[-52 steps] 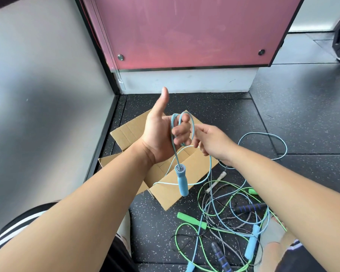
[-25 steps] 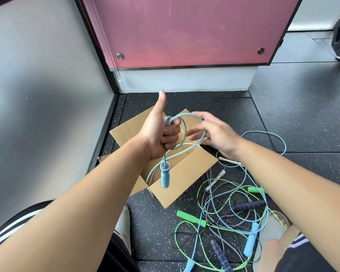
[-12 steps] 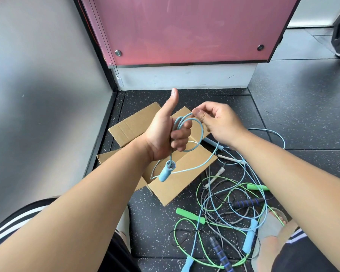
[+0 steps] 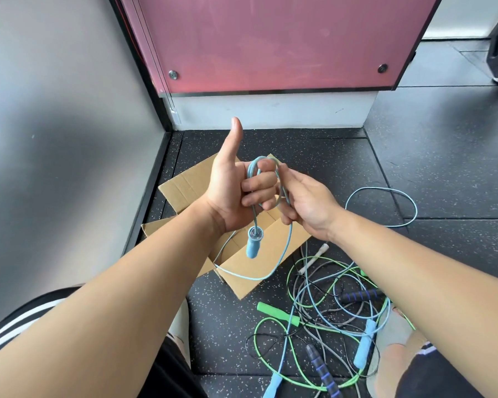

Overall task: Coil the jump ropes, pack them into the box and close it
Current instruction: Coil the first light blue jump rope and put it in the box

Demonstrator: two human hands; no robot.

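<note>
Left hand (image 4: 230,193): I grip thin light-blue jump rope (image 4: 253,249) coils above brown cardboard box (image 4: 184,186).
Right hand (image 4: 308,202): I pinch its cord; should lay next loop snug.

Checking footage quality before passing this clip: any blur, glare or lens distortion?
Head view: left hand, right hand and blue jump rope are sharp; the pink panel has edges splayed by wide-angle distortion; the grey wall shows soft, blotchy reflections; lighting is even, without hard shadows.
</note>
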